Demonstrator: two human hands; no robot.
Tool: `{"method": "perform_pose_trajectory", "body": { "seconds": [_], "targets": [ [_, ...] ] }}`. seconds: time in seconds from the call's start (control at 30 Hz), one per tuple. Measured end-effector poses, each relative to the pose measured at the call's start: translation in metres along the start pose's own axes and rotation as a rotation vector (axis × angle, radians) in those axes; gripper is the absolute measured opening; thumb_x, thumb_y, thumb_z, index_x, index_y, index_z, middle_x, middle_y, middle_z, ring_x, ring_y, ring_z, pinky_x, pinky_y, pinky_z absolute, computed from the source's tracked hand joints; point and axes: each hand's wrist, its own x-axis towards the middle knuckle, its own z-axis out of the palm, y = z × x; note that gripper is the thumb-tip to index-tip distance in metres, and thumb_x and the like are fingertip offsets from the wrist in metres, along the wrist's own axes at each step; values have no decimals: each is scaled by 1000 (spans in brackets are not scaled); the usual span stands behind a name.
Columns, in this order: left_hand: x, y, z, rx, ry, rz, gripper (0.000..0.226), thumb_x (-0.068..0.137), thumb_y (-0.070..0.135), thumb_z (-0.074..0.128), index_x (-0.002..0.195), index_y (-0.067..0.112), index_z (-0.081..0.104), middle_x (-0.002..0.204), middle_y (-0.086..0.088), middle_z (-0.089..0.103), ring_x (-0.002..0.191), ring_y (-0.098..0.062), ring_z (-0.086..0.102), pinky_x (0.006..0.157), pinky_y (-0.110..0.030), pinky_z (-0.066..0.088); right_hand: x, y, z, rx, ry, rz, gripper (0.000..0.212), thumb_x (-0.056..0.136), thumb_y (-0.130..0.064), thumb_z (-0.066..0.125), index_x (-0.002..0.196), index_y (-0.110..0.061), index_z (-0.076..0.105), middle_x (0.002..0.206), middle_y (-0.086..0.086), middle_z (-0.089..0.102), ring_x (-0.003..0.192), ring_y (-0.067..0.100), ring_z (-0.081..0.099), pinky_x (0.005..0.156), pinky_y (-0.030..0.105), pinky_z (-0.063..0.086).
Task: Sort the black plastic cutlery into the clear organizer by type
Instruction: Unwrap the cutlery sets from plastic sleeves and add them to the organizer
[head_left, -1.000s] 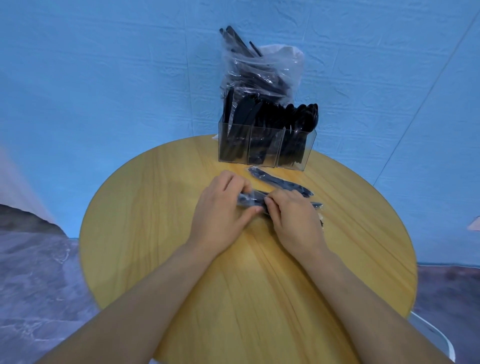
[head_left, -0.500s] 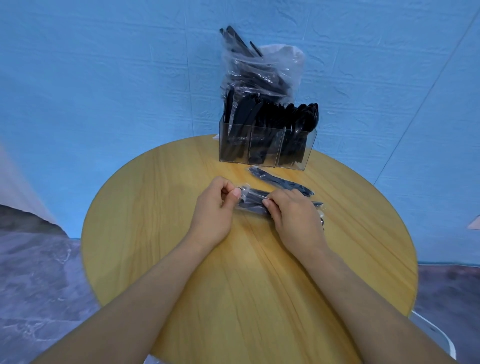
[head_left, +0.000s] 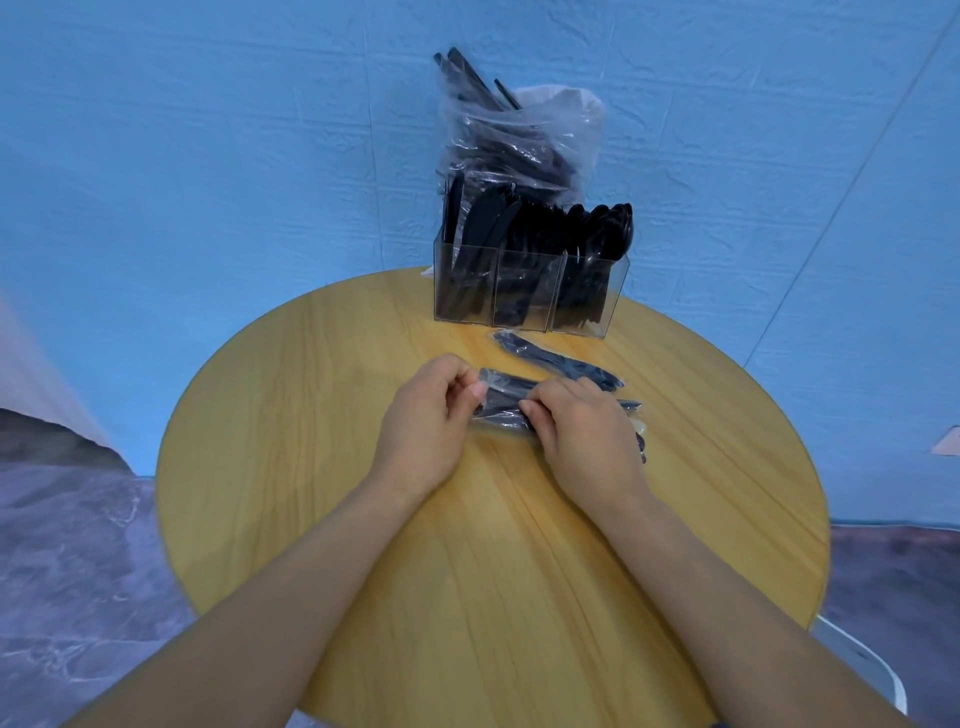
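Your right hand (head_left: 587, 441) covers most of wrapped cutlery packet (head_left: 501, 405); type of pieces inside not tellable. Fingertips of your left hand (head_left: 423, 426) curl out of sight at packet's left end. Behind packet, clear organizer (head_left: 524, 296): black pieces in middle compartment merge into one dark mass, type unclear. Behind organizer, plastic bag (head_left: 519, 140): contents blurred by crinkled film. Both forearms cut off by bottom edge.

On a round wooden table (head_left: 322, 467), the left hand (head_left: 423, 431) and right hand (head_left: 587, 441) pinch a wrapped cutlery packet (head_left: 501, 402) between them; a second packet (head_left: 556, 360) lies just beyond; the clear organizer (head_left: 527, 293) holds black cutlery upright; a plastic bag (head_left: 519, 140) stands behind it.
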Motion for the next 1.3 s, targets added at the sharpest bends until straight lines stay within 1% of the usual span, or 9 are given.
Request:
{"method": "perform_pose_trajectory", "body": {
  "seconds": [0.13,0.33,0.47,0.67,0.83,0.9,0.93,1.03,1.3],
  "targets": [
    [2,1,-2,-121,-1,-99,21,93,16,55,74,24,51,73,9,56,66,-1,47,61,-7,37,0,-1,0,12,12,-15,18,94,-21,56,81,-11,64,77,3,64,72,20,54,64,32,40],
    [6,-3,-5,-345,23,-239,20,95,12,51,76,16,51,71,3,51,68,-11,45,67,-24,39,1,-5,1,36,10,-44,16,94,-20,56,84,-11,65,79,3,65,73,22,55,65,36,46],
    [6,-2,-8,-423,45,-260,21,96,12,49,75,14,50,68,2,48,63,-8,42,63,-21,38,1,-8,1,49,24,-64,17,93,-19,55,84,-11,65,78,3,64,73,22,56,64,37,47],
    [12,-12,-11,-668,226,-447,23,96,6,45,75,15,50,67,-1,46,61,-11,43,63,-23,39,1,-9,-1,76,63,-40,21,93,-21,51,78,-11,62,72,1,60,69,19,53,61,28,37],
    [17,-9,-16,-887,398,-533,14,95,12,47,86,22,47,85,3,49,75,-9,48,66,-25,40,-1,2,-7,62,38,46,17,94,-17,55,83,-9,65,78,3,64,72,22,55,61,29,35],
    [11,-4,-21,-699,482,-397,10,95,12,48,91,21,47,88,5,48,79,-9,48,72,-23,40,1,5,-8,46,24,78,19,96,-19,53,85,-9,65,81,3,65,75,22,55,62,30,35],
    [6,0,-21,-510,463,-227,11,94,8,50,95,19,47,90,6,48,81,-8,48,74,-18,40,2,5,-8,36,19,85,19,96,-19,52,86,-9,65,81,3,65,76,22,55,63,30,35],
    [-6,8,-10,-98,201,185,18,90,2,54,97,18,48,91,6,49,81,-3,49,72,-8,39,2,4,-7,18,24,77,16,94,-19,55,86,-10,66,81,3,65,76,22,55,64,31,35],
    [1,-6,-2,14,96,-3,10,94,23,52,103,18,56,98,3,58,84,-2,53,68,-4,39,1,3,-8,8,113,-51,25,91,-29,49,79,-16,67,74,-4,65,69,19,55,66,28,32]
  ]
}}
